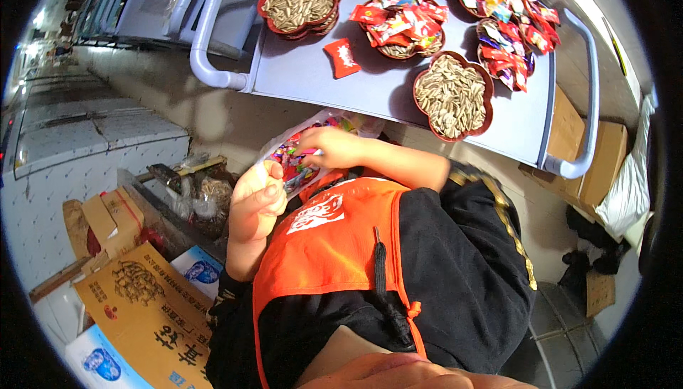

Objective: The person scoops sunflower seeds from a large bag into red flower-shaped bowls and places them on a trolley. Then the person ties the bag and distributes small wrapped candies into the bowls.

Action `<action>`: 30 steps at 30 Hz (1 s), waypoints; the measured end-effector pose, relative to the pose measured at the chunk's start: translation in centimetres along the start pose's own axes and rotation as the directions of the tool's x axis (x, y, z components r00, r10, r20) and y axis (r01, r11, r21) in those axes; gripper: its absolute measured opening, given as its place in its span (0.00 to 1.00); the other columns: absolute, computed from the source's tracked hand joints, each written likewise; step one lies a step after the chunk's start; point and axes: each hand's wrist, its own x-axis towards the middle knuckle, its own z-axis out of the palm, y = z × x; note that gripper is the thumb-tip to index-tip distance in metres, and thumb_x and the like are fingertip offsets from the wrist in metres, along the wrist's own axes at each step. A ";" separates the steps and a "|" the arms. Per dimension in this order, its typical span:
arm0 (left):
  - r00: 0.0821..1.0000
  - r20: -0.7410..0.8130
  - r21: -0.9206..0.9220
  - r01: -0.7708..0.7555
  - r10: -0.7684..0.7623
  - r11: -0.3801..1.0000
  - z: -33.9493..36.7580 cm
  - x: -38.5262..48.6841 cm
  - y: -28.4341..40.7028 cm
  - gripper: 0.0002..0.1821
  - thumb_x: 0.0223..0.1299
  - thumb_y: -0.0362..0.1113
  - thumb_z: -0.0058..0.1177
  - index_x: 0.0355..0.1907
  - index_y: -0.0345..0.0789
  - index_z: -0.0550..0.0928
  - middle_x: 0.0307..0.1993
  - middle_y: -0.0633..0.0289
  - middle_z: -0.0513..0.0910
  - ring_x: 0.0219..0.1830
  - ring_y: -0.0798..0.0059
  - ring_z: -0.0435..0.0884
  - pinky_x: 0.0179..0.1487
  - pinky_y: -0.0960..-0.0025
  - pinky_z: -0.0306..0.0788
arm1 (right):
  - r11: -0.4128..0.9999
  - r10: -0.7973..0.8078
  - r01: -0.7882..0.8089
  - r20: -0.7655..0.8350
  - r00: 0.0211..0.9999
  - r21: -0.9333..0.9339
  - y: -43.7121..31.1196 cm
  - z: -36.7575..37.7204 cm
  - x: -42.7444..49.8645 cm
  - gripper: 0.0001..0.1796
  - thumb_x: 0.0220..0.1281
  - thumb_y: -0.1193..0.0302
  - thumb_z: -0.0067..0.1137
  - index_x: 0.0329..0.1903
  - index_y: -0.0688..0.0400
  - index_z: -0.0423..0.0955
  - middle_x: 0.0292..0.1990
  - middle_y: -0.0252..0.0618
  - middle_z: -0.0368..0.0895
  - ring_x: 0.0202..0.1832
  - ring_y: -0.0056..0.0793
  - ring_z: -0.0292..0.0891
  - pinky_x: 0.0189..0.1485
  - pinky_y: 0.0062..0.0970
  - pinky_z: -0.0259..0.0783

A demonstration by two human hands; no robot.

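Note:
My left hand pinches the rim of a clear plastic bag held against my orange apron. Many small wrapped candies in bright colours fill the bag. My right hand reaches over its mouth with fingers bent down among the candies; whether they grip one is hidden. Just beyond the bag stands a grey cart. A red flower-shaped bowl of sunflower seeds sits at its near edge. One red-wrapped packet lies alone on the cart top.
Seed bowls and bowls topped with wrapped candies stand farther back on the cart. Its tubular handles rise at both ends. Cardboard boxes are stacked at my left; another carton stands at right beside a white bag.

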 end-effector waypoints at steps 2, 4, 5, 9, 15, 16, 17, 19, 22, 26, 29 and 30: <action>1.000 -0.006 -0.010 0.023 -0.023 1.000 1.3 -0.8 0.5 0.25 0.49 0.35 0.64 0.44 0.30 0.65 0.20 0.74 0.62 0.16 0.88 0.59 0.22 0.82 0.51 | 0.983 0.026 0.036 0.335 0.942 -0.179 1.9 3.4 3.0 0.39 0.39 0.61 0.70 0.58 0.54 0.67 0.53 0.49 0.71 0.54 0.48 0.71 0.56 0.39 0.67; 0.999 -0.013 -0.021 0.029 -0.029 0.999 2.8 -2.1 1.0 0.28 0.45 0.34 0.67 0.44 0.30 0.65 0.19 0.74 0.62 0.17 0.88 0.59 0.24 0.81 0.52 | 0.921 0.276 -0.020 0.614 0.739 -0.390 2.5 5.6 5.6 0.68 0.21 0.49 0.77 0.71 0.45 0.47 0.64 0.49 0.59 0.62 0.52 0.63 0.63 0.42 0.62; 1.000 -0.016 -0.024 0.020 -0.020 1.000 3.6 -2.7 1.3 0.28 0.44 0.34 0.67 0.44 0.29 0.65 0.19 0.75 0.61 0.18 0.88 0.58 0.24 0.81 0.52 | 0.932 0.168 0.058 0.566 0.807 -0.359 5.3 8.5 5.5 0.69 0.20 0.49 0.78 0.71 0.44 0.46 0.63 0.50 0.60 0.62 0.51 0.63 0.63 0.42 0.62; 0.998 0.052 -0.030 -0.034 0.036 0.999 5.6 -4.7 2.4 0.30 0.44 0.34 0.68 0.44 0.29 0.63 0.18 0.77 0.56 0.18 0.89 0.55 0.24 0.81 0.49 | 0.880 0.078 0.185 0.517 0.852 -0.437 5.5 10.2 4.5 0.54 0.34 0.61 0.72 0.69 0.44 0.52 0.60 0.51 0.64 0.60 0.49 0.66 0.60 0.38 0.65; 0.999 -0.009 0.027 0.053 -0.053 0.998 7.0 -4.8 0.4 0.28 0.42 0.30 0.62 0.45 0.29 0.62 0.19 0.77 0.57 0.19 0.88 0.54 0.25 0.79 0.47 | 0.877 0.027 0.222 0.504 0.863 -0.426 5.4 10.5 1.8 0.50 0.38 0.65 0.70 0.68 0.45 0.54 0.59 0.51 0.66 0.59 0.49 0.67 0.59 0.37 0.67; 0.999 -0.021 0.033 0.051 -0.050 0.998 7.1 -4.9 0.1 0.28 0.42 0.30 0.62 0.45 0.29 0.62 0.19 0.77 0.57 0.19 0.88 0.54 0.25 0.79 0.47 | 0.889 0.023 0.206 0.488 0.872 -0.410 5.6 10.0 1.4 0.50 0.38 0.65 0.70 0.68 0.45 0.54 0.59 0.51 0.66 0.59 0.49 0.67 0.59 0.37 0.67; 0.998 -0.032 0.041 0.050 -0.049 0.998 7.2 -4.9 -0.2 0.29 0.42 0.30 0.62 0.45 0.29 0.62 0.19 0.77 0.57 0.19 0.89 0.54 0.25 0.80 0.47 | 0.898 0.024 0.187 0.469 0.883 -0.398 5.9 9.3 1.3 0.49 0.39 0.65 0.70 0.68 0.45 0.54 0.59 0.51 0.66 0.59 0.49 0.67 0.59 0.37 0.67; 0.997 -0.048 0.088 0.057 -0.053 0.995 7.6 -4.6 -0.7 0.31 0.43 0.40 0.68 0.44 0.30 0.63 0.19 0.78 0.56 0.20 0.91 0.53 0.25 0.83 0.46 | 0.918 0.032 0.142 0.426 0.904 -0.370 6.2 7.9 1.0 0.49 0.39 0.65 0.69 0.67 0.45 0.54 0.59 0.51 0.66 0.58 0.49 0.67 0.59 0.37 0.67; 0.997 -0.016 0.142 0.074 -0.073 0.987 7.7 -4.5 -1.0 0.32 0.44 0.43 0.70 0.43 0.30 0.64 0.19 0.79 0.56 0.21 0.92 0.52 0.25 0.84 0.46 | 0.944 0.044 0.073 0.342 0.939 -0.322 6.0 5.6 0.1 0.48 0.39 0.66 0.69 0.67 0.45 0.55 0.59 0.51 0.66 0.58 0.49 0.68 0.59 0.37 0.67; 0.998 -0.006 0.160 0.057 -0.057 0.986 7.2 -4.2 -2.1 0.29 0.45 0.40 0.67 0.43 0.30 0.65 0.20 0.79 0.56 0.20 0.92 0.52 0.25 0.84 0.46 | 0.960 0.097 -0.027 0.241 0.966 -0.279 5.3 2.3 -1.8 0.48 0.39 0.66 0.69 0.67 0.45 0.55 0.59 0.51 0.66 0.58 0.49 0.68 0.58 0.37 0.67; 0.993 -0.077 0.103 0.098 -0.090 0.990 7.7 -3.5 -2.2 0.29 0.41 0.36 0.67 0.42 0.29 0.65 0.18 0.78 0.56 0.18 0.89 0.53 0.24 0.82 0.48 | 0.962 0.153 -0.108 0.166 0.974 -0.252 3.9 -0.4 -3.5 0.47 0.39 0.67 0.68 0.67 0.45 0.55 0.58 0.51 0.66 0.58 0.49 0.68 0.58 0.37 0.67; 0.994 -0.063 0.093 0.089 -0.084 0.992 7.7 -3.2 -2.4 0.28 0.43 0.37 0.65 0.42 0.29 0.65 0.17 0.78 0.56 0.18 0.89 0.53 0.24 0.81 0.48 | 0.959 0.170 -0.128 0.150 0.974 -0.254 3.4 -1.1 -4.2 0.47 0.40 0.67 0.68 0.67 0.45 0.56 0.58 0.51 0.67 0.58 0.49 0.68 0.58 0.37 0.67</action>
